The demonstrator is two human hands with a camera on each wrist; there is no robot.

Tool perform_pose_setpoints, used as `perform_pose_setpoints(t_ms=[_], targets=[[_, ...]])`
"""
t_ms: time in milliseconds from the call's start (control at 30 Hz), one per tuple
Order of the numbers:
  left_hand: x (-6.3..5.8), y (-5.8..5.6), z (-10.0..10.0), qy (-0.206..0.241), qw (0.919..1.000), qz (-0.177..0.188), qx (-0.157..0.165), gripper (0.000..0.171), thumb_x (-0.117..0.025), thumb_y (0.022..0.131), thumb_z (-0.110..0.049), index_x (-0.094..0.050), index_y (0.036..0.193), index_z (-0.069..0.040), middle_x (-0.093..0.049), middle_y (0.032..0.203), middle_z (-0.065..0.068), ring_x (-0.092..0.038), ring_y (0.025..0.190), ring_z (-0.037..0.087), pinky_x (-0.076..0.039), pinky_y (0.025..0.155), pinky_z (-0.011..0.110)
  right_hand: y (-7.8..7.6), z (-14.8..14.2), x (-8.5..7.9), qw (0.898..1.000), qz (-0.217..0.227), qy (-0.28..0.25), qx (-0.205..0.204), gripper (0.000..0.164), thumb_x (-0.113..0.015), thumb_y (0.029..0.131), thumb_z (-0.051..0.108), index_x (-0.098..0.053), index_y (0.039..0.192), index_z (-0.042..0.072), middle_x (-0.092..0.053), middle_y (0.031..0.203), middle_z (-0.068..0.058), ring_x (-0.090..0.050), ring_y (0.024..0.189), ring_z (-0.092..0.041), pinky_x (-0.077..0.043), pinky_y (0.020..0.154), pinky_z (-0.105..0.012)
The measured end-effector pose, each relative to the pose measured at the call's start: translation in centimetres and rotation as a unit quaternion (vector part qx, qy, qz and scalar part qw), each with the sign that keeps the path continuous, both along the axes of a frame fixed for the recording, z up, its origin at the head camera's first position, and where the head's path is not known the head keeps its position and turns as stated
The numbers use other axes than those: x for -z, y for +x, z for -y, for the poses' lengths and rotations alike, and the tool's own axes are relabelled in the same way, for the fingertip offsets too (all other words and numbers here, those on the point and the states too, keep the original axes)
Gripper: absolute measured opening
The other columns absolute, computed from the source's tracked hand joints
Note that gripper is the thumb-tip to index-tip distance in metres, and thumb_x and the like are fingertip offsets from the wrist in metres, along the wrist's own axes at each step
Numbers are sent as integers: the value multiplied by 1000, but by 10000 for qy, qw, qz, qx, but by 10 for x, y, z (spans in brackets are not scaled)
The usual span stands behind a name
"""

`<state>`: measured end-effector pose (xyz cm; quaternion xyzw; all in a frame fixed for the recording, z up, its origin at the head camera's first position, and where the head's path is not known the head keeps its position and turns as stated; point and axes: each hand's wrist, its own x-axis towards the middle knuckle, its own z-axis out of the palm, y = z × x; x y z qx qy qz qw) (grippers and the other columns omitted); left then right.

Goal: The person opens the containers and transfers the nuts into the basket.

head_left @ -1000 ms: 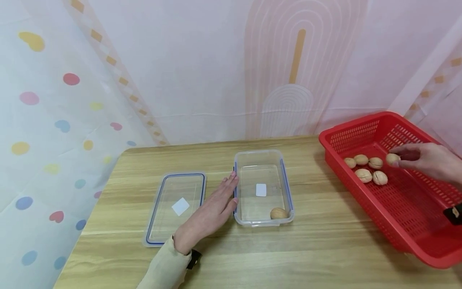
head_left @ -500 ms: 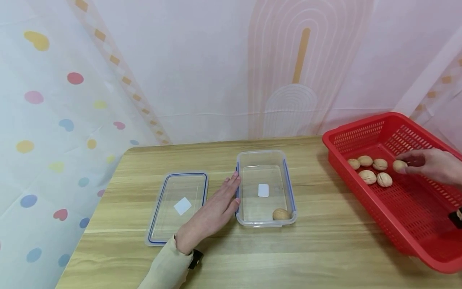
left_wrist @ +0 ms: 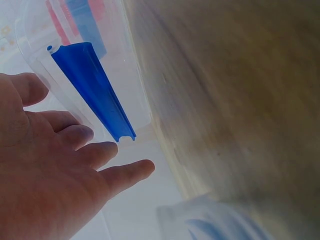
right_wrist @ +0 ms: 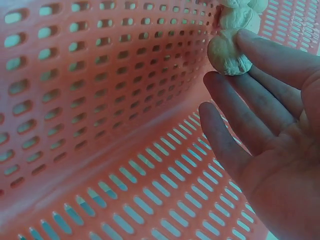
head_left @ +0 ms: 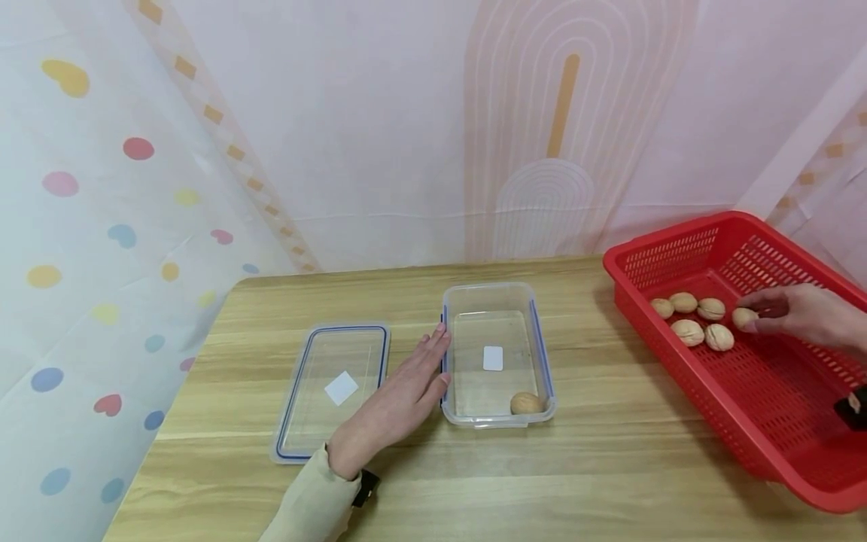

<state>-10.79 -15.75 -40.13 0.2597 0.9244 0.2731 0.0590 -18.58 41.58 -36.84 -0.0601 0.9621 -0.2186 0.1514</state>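
My left hand [head_left: 403,395], fingers straight, rests against the left side of a clear plastic food container [head_left: 467,420]. In the left wrist view its fingertips lie along the container's blue latch [left_wrist: 92,90]. One walnut [head_left: 526,403] lies in the container's near right corner. Over in the red basket [head_left: 704,406], my right hand [head_left: 806,312] pinches a walnut [head_left: 743,319] between thumb and fingers. The right wrist view shows the thumb on this walnut [right_wrist: 226,54], with other walnuts behind it. Several more walnuts [head_left: 687,332] lie to its left on the basket floor.
A clear lid [head_left: 318,429] with a blue seal lies flat on the wooden table [head_left: 433,497], left of the container and partly behind my left forearm. A patterned cloth [head_left: 379,135] hangs along the table's back edge. The basket's raised walls surround my right hand.
The view shifts slightly. My right hand stays at the same walnut in the basket, with only a small movement. My left hand keeps its place at the container.
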Motion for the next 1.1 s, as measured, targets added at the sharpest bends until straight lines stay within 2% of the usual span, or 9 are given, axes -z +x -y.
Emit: perform_pose_setpoints(t_ms=[133, 400, 567, 667, 800, 867, 1100], targets=[[0, 0, 0, -11, 10000, -1, -1, 61, -42, 113, -28, -21, 164, -4, -11, 172, 8, -17, 157, 33, -20, 126, 50, 0, 1, 3, 9999, 101, -102, 49, 53, -71, 98, 15, -51, 129, -25, -63, 108, -40, -62, 81, -32, -60, 69, -40], [0, 0, 0, -31, 10000, -34, -3, 61, -42, 113, -29, -22, 164, -4, -11, 172, 7, -17, 157, 33, -20, 126, 51, -1, 2, 6, 10000, 50, 19, -34, 50, -74, 94, 10, -54, 126, -23, -62, 109, -41, -60, 84, -35, -58, 72, -44], [0, 0, 0, -43, 10000, -51, 3, 61, -42, 113, -28, -22, 164, -3, -11, 172, 7, -17, 157, 33, -20, 126, 51, -2, 2, 7, 9998, -3, 123, -139, 49, -74, 94, 10, -55, 127, -21, -61, 115, -43, -60, 92, -41, -55, 78, -51], [-1, 0, 0, -44, 10000, -52, 12, 60, -42, 113, -28, -22, 164, -3, -12, 172, 8, -17, 157, 32, -20, 126, 51, -2, 2, 7, 9993, -102, 206, -303, 50, -76, 93, 9, -56, 127, -21, -62, 116, -41, -60, 95, -41, -54, 79, -47], [0, 0, -1, -25, 10000, -88, 21, 60, -42, 113, -27, -22, 164, -3, -13, 172, 10, -17, 157, 32, -20, 126, 50, -3, 2, 8, 9982, -193, 294, -485, 52, -78, 91, 10, -56, 126, -22, -64, 117, -39, -62, 98, -37, -52, 75, -34], [1, 0, -1, 1, 9999, -125, 31, 60, -42, 112, -26, -22, 164, -2, -13, 172, 10, -18, 157, 33, -20, 126, 51, -3, 2, 7, 9978, -222, 321, -538, 54, -79, 91, 11, -56, 127, -21, -64, 118, -38, -62, 100, -38, -52, 75, -32], [1, -1, 0, 15, 9999, -121, 47, 60, -41, 113, -26, -21, 164, -2, -13, 172, 10, -18, 157, 35, -20, 126, 51, 1, 4, 0, 9987, -16, 206, -460, 60, -77, 93, 14, -50, 132, -24, -57, 123, -44, -61, 100, -45, -55, 84, -55]])
